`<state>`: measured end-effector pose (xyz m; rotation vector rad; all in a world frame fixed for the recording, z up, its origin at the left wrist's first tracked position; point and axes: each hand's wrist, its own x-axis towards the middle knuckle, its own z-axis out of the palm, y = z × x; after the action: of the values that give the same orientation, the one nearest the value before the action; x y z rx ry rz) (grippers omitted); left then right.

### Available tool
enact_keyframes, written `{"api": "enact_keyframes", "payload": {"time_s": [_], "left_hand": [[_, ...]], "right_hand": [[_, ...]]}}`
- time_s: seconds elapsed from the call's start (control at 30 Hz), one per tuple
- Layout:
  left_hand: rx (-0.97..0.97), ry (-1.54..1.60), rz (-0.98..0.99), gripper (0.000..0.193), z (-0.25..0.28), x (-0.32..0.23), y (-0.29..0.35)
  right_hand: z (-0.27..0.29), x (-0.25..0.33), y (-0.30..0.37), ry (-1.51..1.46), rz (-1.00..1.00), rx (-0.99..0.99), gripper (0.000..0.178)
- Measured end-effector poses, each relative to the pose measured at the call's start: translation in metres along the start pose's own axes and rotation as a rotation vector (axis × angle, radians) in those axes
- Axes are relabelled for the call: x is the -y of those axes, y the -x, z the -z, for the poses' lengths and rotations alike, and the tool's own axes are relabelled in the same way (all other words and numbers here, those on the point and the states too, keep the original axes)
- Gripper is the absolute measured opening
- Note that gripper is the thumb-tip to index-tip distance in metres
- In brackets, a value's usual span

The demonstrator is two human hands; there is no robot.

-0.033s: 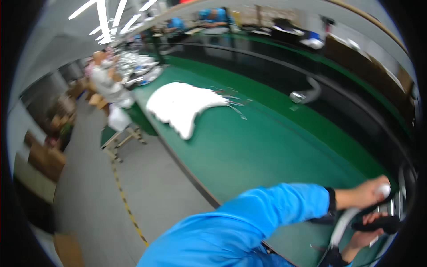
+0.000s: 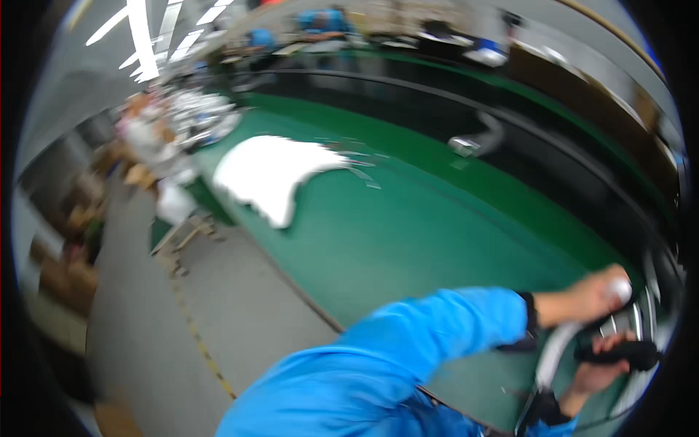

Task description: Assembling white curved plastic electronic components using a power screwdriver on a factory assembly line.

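At the lower right, my left hand (image 2: 591, 295) is closed around a small white rounded object (image 2: 620, 290), whose kind I cannot make out. Just below it, my right hand (image 2: 598, 377) grips a black, elongated tool with a rounded body (image 2: 622, 354); blur hides its kind. Beside both hands, a pale flat strip (image 2: 555, 357) curves down over the green tabletop (image 2: 378, 240). Several shiny pale strips (image 2: 638, 320) stand by the hands at the right rim.
A white fanned pile (image 2: 266, 175) with thin trailing ends lies on the table. Behind runs a dark belt (image 2: 408, 102) bearing a curled silvery strip (image 2: 473, 144). At the left are a person in pale clothing (image 2: 145, 138), a stool (image 2: 178, 237) and cartons (image 2: 69, 280); blue-sleeved people sit at the back.
The view has swung a little, shifting the table and white pile leftward in the picture. Both hands keep their hold, and my left hand appears slightly higher.
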<state>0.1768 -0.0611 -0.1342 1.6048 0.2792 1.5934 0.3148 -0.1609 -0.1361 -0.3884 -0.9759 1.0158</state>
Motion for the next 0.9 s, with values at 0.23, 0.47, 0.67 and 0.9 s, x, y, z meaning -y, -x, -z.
{"api": "enact_keyframes", "payload": {"time_s": [0.23,0.47,0.67,0.9], "left_hand": [[0.119,-0.033,0.171,0.043,0.046,-0.009,0.006],[0.161,0.050,0.295,0.059,0.042,-0.002,0.005],[0.158,0.042,0.306,0.062,0.039,-0.002,0.005],[0.153,0.051,0.302,0.058,0.040,-0.005,0.003]], "right_hand": [[0.000,0.041,-0.039,0.330,0.261,-0.110,0.060],[0.005,0.054,-0.054,0.520,0.358,-0.169,0.059],[0.004,0.035,-0.056,0.511,0.269,-0.206,0.059],[-0.008,0.020,-0.049,0.546,0.154,-0.112,0.059]]}}
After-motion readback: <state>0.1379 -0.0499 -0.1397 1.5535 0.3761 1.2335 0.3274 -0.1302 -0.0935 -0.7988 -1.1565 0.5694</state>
